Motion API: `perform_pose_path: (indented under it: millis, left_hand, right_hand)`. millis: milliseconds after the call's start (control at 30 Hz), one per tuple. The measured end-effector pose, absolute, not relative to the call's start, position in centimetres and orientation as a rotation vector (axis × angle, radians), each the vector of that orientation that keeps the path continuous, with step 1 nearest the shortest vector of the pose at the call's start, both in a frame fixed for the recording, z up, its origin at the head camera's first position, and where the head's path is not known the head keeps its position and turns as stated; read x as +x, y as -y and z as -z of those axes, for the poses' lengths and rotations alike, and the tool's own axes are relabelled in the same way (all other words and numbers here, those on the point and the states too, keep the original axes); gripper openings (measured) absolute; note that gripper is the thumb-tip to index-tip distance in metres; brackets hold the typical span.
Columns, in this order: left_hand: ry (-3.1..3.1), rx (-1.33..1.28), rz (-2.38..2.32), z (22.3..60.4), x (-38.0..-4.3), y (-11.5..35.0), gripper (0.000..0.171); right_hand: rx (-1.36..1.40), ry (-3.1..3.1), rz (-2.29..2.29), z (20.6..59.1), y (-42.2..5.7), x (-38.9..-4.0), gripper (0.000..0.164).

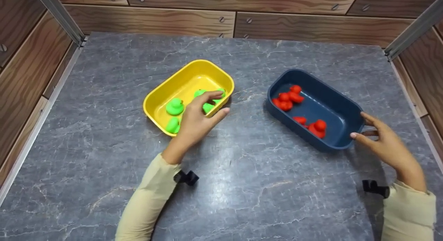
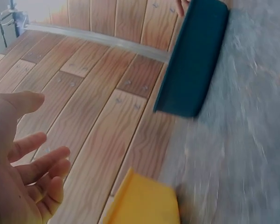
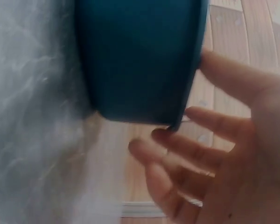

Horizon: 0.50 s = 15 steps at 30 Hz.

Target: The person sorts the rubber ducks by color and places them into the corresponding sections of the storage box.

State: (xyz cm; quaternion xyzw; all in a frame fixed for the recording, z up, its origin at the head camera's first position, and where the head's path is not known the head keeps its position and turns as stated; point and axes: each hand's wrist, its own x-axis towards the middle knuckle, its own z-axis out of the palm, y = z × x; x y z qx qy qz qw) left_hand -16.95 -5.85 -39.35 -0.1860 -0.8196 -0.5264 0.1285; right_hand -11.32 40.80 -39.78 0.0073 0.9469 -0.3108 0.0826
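My left hand hovers over the near right side of a yellow bin, thumb and fingers spread with nothing between them. Several green rubber ducks lie in this bin, some partly hidden behind the hand. To the right stands a dark blue bin with several red rubber ducks toward its left end and near side. At its right end is my right hand, its thumb and fingertips right at the rim. The right wrist view shows these loosely bent fingers beside the bin's outer corner.
Both bins stand on a grey marbled tabletop. Wood-patterned panels rise at the back and on both sides, with metal posts at the rear corners. Small black wrist devices are worn over the beige sleeves.
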Motion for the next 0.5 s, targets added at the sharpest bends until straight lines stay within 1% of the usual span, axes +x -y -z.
perform_pose_path:
  millis: [133,267,500]
  left_hand:
    - [2.443,-0.46,1.449,39.5,-16.6,7.4,0.044]
    - [2.512,-0.379,1.334,39.3,-16.5,8.7,0.045]
    - [2.565,-0.275,1.08,38.8,-16.7,10.7,0.045]
  right_hand:
    - [0.028,-2.926,0.756,39.1,-39.7,-11.2,0.079]
    - [0.058,-2.995,0.686,38.5,-38.7,-10.7,0.077]
    - [-0.016,-3.117,0.837,37.4,-37.6,-10.4,0.061]
